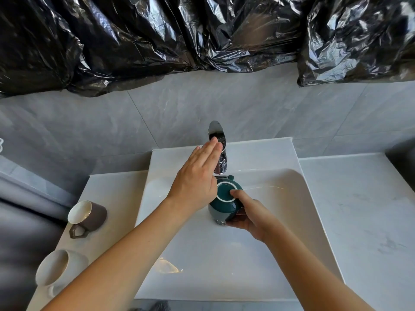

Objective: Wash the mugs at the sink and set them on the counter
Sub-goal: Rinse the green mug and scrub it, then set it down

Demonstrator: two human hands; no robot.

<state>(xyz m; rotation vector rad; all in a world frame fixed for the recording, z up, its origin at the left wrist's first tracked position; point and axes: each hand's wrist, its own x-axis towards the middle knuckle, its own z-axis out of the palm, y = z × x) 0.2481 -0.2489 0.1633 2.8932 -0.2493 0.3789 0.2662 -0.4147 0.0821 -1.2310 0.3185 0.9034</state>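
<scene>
At the lower left of the frame a white mug [58, 269] is lying tilted on the desk [359, 209], with a brown mug [88, 215] sitting just above it, its pale inside facing left and its angular handle pointing down. Both are resting on the narrow strip left of the white sink [224, 265]. Toward the centre, the left hand [197, 173] is reaching flat over the chrome faucet [219, 149], its fingers straight and pressed together, fingertips touching the lever; this grip is holding nothing. Just right of it, low in the basin under the spout, a dark green mug [224, 203] is being held upside down, its white-ringed base facing up. The right hand [249, 214] is gripping that mug from the right, fingers curled round its side and one fingertip resting on the base.
</scene>
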